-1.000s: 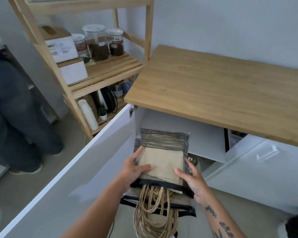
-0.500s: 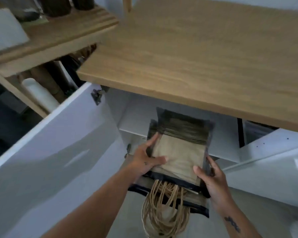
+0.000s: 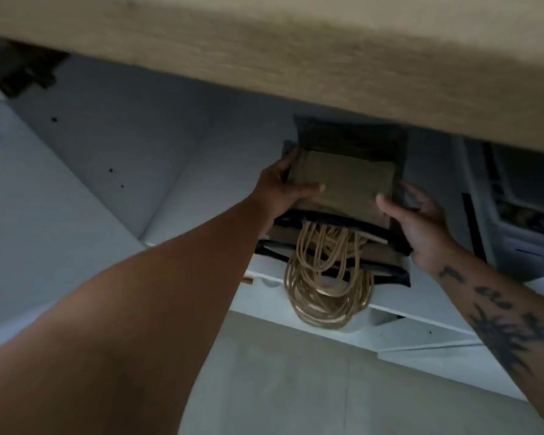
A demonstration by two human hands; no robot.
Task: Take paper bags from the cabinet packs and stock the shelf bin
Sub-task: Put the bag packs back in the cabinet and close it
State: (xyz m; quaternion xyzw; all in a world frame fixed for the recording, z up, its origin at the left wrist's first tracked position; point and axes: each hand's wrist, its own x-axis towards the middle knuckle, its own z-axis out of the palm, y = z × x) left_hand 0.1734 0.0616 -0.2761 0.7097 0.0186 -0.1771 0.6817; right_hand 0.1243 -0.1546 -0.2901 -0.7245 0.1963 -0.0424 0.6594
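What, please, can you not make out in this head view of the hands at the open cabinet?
- Far end of the top brown paper-bag pack: hidden under the blurred wooden countertop.
- Lower dark-edged packs: mostly covered by the top pack and the tan twisted handle loops.
- Right compartment contents: dark, blurred.
- Shelf bin: out of frame.
- Right hand grip: palm side unseen.
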